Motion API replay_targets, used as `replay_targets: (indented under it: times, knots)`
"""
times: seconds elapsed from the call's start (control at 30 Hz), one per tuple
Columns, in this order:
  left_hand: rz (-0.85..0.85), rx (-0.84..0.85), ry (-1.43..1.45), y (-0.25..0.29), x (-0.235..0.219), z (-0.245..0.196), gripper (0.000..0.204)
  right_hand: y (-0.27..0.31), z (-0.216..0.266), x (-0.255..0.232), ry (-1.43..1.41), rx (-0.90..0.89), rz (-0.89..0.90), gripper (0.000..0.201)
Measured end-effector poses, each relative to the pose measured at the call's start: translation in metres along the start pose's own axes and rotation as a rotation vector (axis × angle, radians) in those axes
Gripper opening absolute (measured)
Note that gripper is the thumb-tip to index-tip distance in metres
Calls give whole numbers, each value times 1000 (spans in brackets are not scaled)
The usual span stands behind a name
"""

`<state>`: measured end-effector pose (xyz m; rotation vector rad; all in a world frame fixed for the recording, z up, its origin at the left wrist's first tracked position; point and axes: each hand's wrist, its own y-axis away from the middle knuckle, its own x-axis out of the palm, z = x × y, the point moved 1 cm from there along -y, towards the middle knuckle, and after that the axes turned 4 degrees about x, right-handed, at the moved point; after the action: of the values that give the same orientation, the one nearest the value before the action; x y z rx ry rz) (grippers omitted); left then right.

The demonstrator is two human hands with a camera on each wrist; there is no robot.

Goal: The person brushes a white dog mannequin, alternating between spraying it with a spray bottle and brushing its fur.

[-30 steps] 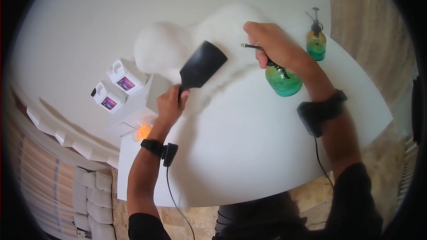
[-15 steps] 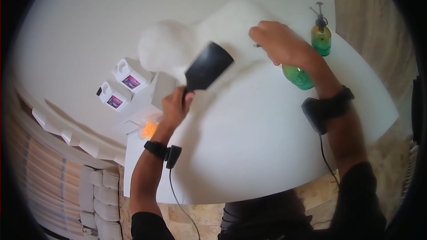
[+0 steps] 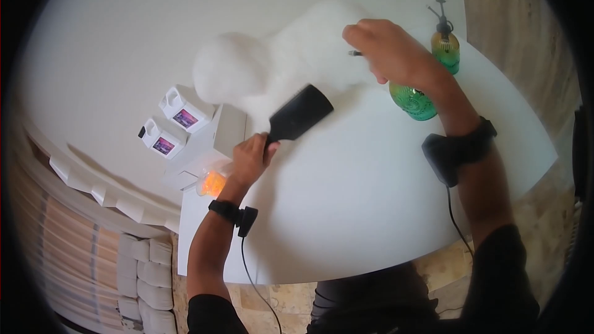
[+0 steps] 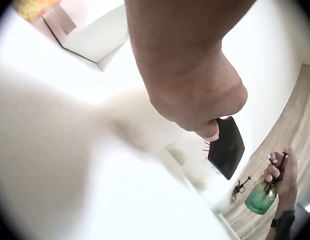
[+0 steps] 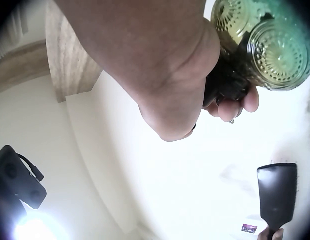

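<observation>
My left hand grips the handle of a black paddle hairbrush, its flat back facing up. Pink bristles show under the brush in the left wrist view. The brush head lies just in front of a large white fluffy mass, rounded at its left end. My right hand holds a yellow-to-green glass spray bottle by its black pump top, with the small nozzle pointing left at the fluff. Patterned glass of the bottle shows closely in the right wrist view.
A second spray bottle stands at the table's right edge. Two white jugs with purple labels stand at the left, behind a white box. A glowing orange lamp is close by my left forearm. The white table curves in front.
The hairbrush has come back toward me and slightly right, off the fluff it overlapped before. My right hand has shifted a little right and up with the spray bottle.
</observation>
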<state>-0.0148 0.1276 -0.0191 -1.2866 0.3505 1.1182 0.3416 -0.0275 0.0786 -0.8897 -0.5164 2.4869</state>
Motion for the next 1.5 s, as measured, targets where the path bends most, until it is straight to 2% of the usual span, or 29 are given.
replay_targets:
  times: [0.07, 0.2, 0.3, 0.37, 0.53, 0.63, 0.7, 0.73, 0.8, 0.87, 0.97, 1.13, 1.27, 1.33, 1.47, 1.5]
  knots:
    - [73, 76, 14, 8, 3, -7, 32, 4, 6, 0, -77, 104, 52, 42]
    - [89, 171, 67, 12, 5, -12, 32, 10, 15, 4, -107, 153, 62, 42]
    - [-15, 29, -1, -3, -7, -5, 30, 8, 12, 6, -96, 154, 81, 42]
    - [-140, -91, -11, -17, -12, 4, 29, 5, 7, 7, 0, -14, 77, 41]
    - [-285, -187, 15, -46, -20, 8, 30, 16, 15, 2, -85, 101, 83, 39]
    - [-262, -163, -27, -48, -16, 7, 30, 12, 18, 0, -98, 120, 71, 39]
    - [-125, -41, -32, -42, -9, 3, 29, 13, 18, -2, -97, 117, 68, 40]
    - [-124, -42, -31, -37, -6, 1, 29, 13, 19, -3, -86, 115, 67, 40]
    - [22, 35, -13, -24, 3, -7, 29, 14, 21, -3, -77, 112, 68, 40]
    - [94, 151, 52, -16, 6, -17, 29, 13, 23, -3, -110, 150, 64, 40]
    - [189, 209, 77, -11, 2, -23, 30, 13, 21, -3, -122, 147, 66, 41]
    - [-155, -156, -9, -27, -26, -4, 28, 19, 21, -6, -114, 123, 38, 42]
    - [-376, -266, -45, -48, -50, 5, 27, 27, 18, -8, -113, 134, 50, 43]
    - [-341, -396, -3, -52, -57, 12, 29, 25, 22, -7, -106, 141, 55, 42]
    - [-301, -435, -23, -48, -53, 16, 29, 22, 25, -9, -109, 128, 53, 42]
    - [-290, -388, -56, -44, -50, 16, 29, 20, 25, -9, -110, 131, 53, 42]
